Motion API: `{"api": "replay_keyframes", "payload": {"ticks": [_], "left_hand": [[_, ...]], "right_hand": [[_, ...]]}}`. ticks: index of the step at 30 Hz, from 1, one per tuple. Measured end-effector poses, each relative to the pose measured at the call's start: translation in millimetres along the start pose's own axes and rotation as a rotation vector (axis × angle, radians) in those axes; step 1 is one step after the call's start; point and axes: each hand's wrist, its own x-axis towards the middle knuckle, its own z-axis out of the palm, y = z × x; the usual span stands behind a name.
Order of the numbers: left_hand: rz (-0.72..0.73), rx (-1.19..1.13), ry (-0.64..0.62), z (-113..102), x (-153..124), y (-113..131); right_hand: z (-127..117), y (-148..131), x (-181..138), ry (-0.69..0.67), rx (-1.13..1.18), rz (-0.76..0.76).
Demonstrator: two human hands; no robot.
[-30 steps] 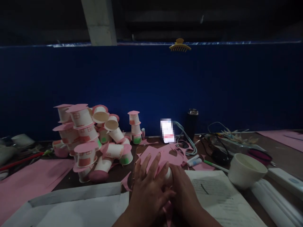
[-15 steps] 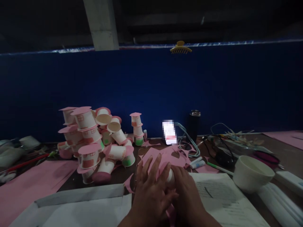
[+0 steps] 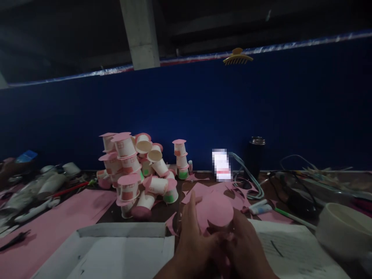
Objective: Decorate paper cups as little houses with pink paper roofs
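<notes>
Bench's back edge: cup tower, phone, flask, going left to right
Cup pile: just left of the tower
Paper disc: between left hand and right hand, scraps behind it
Box: left of the hands, nearer the front edge
Paper sheet: right of them
Bowl: just past the sheet, right side
</notes>
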Motion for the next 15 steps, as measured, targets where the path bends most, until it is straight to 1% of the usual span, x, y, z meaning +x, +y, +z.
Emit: {"api": "replay_keyframes", "payload": {"ticks": [2, 5, 8, 12, 15], "left_hand": [[-0.113, -0.239, -0.015, 5.2, -0.2, 3.7], [-0.211, -0.404, -0.034, 8.2, 0.8, 12.7], [-0.243, -0.398, -0.018, 5.3, 3.3, 17.2], [-0.223, -0.276, 0.08, -0.8, 9.2, 10.2], [-0.229, -0.306, 0.146, -6.7, 15.9, 5.6]], "right_hand": [[-0.4, -1.9, 1.0, -0.02, 0.023, 0.008], [0.5, -2.1, 1.6, -0.018, -0.01, 0.037], [2.9, 0.7, 1.0, -0.032, -0.045, 0.018], [6.8, 4.4, 0.0, -0.033, -0.106, 0.013], [10.0, 7.9, -0.5, -0.039, -0.176, 0.029]]}}
